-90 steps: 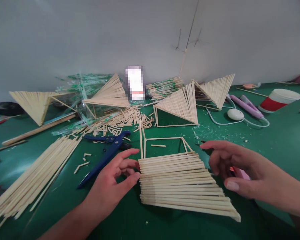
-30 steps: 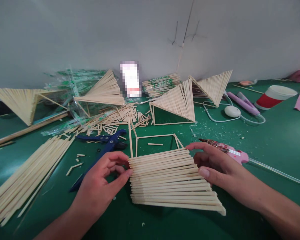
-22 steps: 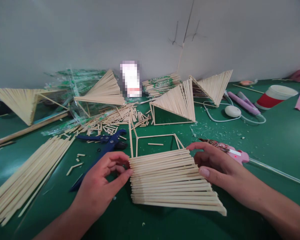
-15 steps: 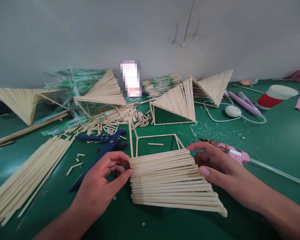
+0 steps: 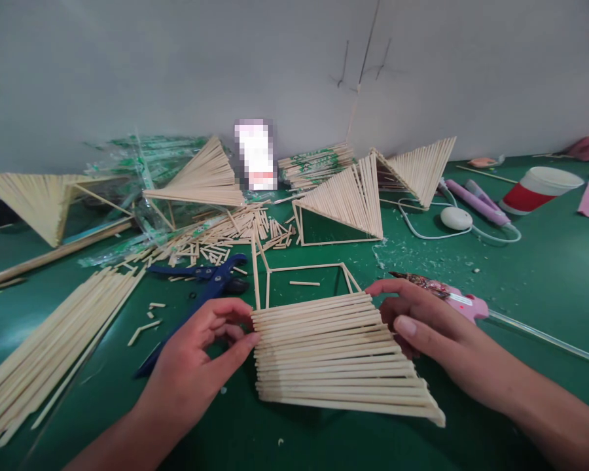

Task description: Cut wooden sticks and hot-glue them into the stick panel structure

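Observation:
A model of thin wooden sticks (image 5: 324, 356) lies in front of me, its slatted face sloping towards me and its bare stick frame (image 5: 304, 267) showing behind. At the left edge of the slats, my left hand (image 5: 203, 350) grips with thumb and fingertips. My right hand (image 5: 425, 320) holds the opposite edge: its index fingertip rests at the top stick, and its thumb is raised slightly off the slats. The lower fingers of that hand are partly hidden. Just beyond it lies a pink glue gun (image 5: 464, 304) with a dark, stained nozzle and a clear glue stick in its back.
Blue cutting pliers (image 5: 218, 281) lie beside my left hand, near a bundle of long sticks (image 5: 63, 347). Behind are cut stick pieces (image 5: 226, 235), several finished stick models (image 5: 346, 203), a phone (image 5: 256, 154), a purple tool (image 5: 476, 199) with a cable, and a tilted paper cup (image 5: 540, 190).
My right thumb has lifted a little from the slatted edge. My left hand keeps its grip, and the model stays in place.

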The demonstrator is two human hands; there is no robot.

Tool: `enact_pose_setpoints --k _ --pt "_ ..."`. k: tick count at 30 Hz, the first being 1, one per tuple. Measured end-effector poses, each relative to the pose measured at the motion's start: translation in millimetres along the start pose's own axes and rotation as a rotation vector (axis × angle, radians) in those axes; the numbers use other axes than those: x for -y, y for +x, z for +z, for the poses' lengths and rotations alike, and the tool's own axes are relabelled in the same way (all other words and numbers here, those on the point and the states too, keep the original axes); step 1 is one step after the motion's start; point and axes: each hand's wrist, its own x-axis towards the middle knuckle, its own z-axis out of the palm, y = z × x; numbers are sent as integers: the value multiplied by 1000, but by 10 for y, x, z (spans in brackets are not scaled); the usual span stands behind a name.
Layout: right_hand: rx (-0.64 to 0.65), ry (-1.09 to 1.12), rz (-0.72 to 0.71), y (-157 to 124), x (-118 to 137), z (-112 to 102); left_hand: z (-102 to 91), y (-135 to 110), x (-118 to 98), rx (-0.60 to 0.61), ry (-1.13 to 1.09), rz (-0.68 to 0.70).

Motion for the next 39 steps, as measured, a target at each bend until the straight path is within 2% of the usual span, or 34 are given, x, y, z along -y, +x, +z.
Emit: enact_pose_setpoints --k 3,5,13,26,39 --pt "-97 -18 -3 24 19 15 1 -5 27 -12 -5 5" --pt "-118 -28 14 60 26 33 6 0 41 -20 -13 8" --pt "-100 -82 16 179 9 63 -10 6 31 -3 -17 13" --pt "-126 -189 -1 178 11 60 -5 14 65 -12 -4 13" --pt "-112 -172 4 183 34 63 -36 26 94 -51 133 106"
